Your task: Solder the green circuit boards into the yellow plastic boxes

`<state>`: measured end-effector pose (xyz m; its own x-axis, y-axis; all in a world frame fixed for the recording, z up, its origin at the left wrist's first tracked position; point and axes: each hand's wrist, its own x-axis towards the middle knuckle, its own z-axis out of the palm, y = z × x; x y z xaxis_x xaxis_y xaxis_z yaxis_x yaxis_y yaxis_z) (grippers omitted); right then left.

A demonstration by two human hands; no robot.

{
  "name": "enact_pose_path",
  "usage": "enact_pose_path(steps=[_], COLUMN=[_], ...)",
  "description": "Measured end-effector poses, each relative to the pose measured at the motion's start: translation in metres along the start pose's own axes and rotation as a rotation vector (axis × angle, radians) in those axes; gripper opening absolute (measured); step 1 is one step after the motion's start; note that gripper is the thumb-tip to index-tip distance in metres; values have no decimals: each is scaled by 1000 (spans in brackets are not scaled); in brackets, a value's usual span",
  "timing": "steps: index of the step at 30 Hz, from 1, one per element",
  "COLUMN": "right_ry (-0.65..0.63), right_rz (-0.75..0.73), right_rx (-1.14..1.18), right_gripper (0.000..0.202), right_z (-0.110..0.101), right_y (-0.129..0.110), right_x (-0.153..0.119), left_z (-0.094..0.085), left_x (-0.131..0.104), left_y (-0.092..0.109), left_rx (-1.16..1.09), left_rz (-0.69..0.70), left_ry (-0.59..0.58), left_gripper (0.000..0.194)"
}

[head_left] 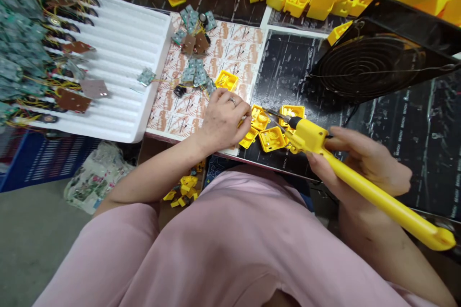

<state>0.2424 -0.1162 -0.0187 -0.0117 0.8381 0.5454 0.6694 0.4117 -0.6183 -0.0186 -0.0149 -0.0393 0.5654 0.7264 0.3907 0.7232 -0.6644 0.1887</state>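
My right hand (pixel 363 163) grips a yellow soldering gun (pixel 311 135) with a black collar and a thin metal tip. The tip reaches left over several small open yellow plastic housings (pixel 272 139) on the black table mat. My left hand (pixel 225 120), a ring on one finger, is closed beside the leftmost housings, thumb and fingers together. What it pinches is hidden by the fingers. One more yellow housing (pixel 226 80) lies just beyond my left hand. Small circuit boards (pixel 194 72) with wires lie in a loose cluster behind it.
At left, a white foam tray (pixel 122 24) bears many wired circuit boards. A black fan (pixel 374 62) stands at the right. Piled yellow housings (pixel 298 0) line the back. Below the table's left side are a blue crate (pixel 61 153) and a plastic bag (pixel 97 177).
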Motion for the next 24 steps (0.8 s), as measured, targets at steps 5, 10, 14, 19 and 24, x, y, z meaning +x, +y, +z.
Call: enact_pose_path(steps=[5, 10, 14, 19, 24], right_ry=[101, 62, 48, -16, 46], right_rz=[-104, -190, -210, -289, -238], right_rx=[81, 62, -5, -41, 14], right_gripper=[50, 31, 31, 33, 27], right_z=[9, 16, 19, 17, 8], right_y=[-4, -1, -3, -6, -2], right_x=[3, 7, 10, 20, 25], left_z=[-3, -1, -1, -2, -1], left_x=[8, 15, 14, 15, 18], left_y=[-1, -2, -3, -3, -3], left_rx=[-59, -30, -24, 2, 24], left_rz=[-93, -98, -79, -53, -50], left_ry=[-44, -102, -98, -101, -118], left_gripper=[16, 17, 19, 21, 21])
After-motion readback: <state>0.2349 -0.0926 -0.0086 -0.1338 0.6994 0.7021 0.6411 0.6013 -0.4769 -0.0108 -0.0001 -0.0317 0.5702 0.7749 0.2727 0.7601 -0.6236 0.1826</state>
